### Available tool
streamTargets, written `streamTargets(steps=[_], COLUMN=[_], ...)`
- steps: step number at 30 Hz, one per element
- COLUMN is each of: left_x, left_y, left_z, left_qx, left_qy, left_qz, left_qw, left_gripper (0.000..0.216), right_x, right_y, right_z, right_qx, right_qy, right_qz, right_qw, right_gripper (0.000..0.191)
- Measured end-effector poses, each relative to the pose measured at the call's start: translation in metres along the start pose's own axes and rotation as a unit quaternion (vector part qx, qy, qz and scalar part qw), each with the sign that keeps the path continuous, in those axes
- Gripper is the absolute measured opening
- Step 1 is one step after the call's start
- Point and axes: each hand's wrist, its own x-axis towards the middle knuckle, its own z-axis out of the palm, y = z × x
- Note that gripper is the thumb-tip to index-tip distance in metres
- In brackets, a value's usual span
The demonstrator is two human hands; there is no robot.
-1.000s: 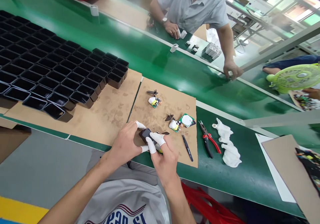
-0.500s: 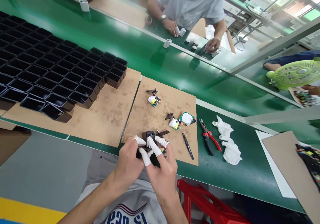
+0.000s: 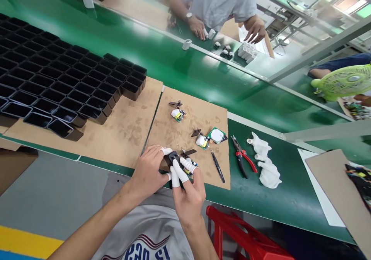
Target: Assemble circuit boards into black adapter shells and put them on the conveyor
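My left hand (image 3: 149, 166) is closed around a small black plastic case (image 3: 174, 155), with white finger cots on its fingertips. My right hand (image 3: 188, 190) also wears finger cots, and its closed fingers press on the right side of the same case. Fingers partly hide the case. Just beyond my right fingers lies a circuit board (image 3: 192, 162) with a black piece (image 3: 189, 152) beside it. More boards rest on the cardboard: one farther back (image 3: 177, 114), another to the right (image 3: 202, 141) and a white-topped one (image 3: 216, 135). Black tweezers (image 3: 218, 166) lie to their right.
Rows of open black cases (image 3: 69, 82) stand on the left. Red-handled pliers (image 3: 242, 157) and crumpled white gloves (image 3: 268, 163) lie on the green bench at right. A red stool (image 3: 240, 233) stands below. Across the bench a co-worker's hands (image 3: 255, 29) handle white parts.
The black case has tilted and turned slightly between my hands. My right fingers have shifted along its side, and my left hand has moved a little left. The co-worker's one hand has lifted.
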Motion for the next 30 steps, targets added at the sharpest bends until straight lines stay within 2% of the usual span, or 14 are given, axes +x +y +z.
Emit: streamTargets(steps=[6,12,15,21,27,30], left_x=[-0.012,-0.009,-0.008,-0.011,-0.013,-0.013], left_y=[-0.001,0.019,0.021,-0.001,0.015,0.020], left_z=[0.002,-0.025,-0.031,-0.013,-0.020,-0.022], left_qx=[0.019,0.098,0.121,0.120,0.122,0.128], left_qy=[0.070,0.156,0.149,0.099,0.151,0.157], left_qz=[0.018,0.014,-0.003,-0.071,-0.030,-0.029], left_qw=[0.997,0.983,0.981,0.985,0.981,0.979], left_gripper=[0.051,0.048,0.045,0.019,0.036,0.042], right_x=[-0.001,0.025,0.031,0.022,0.020,0.019], right_y=[0.013,-0.005,-0.010,0.002,-0.003,-0.007], right_z=[0.001,-0.009,-0.006,0.019,0.006,0.003], right_qx=[0.016,0.056,0.063,0.069,0.076,0.072], right_qy=[-0.036,-0.036,-0.055,-0.081,-0.052,-0.033], right_qz=[-0.065,-0.126,-0.123,-0.111,-0.115,-0.111], right_qw=[0.997,0.990,0.989,0.988,0.989,0.991], right_gripper=[0.060,0.073,0.069,0.064,0.071,0.072])
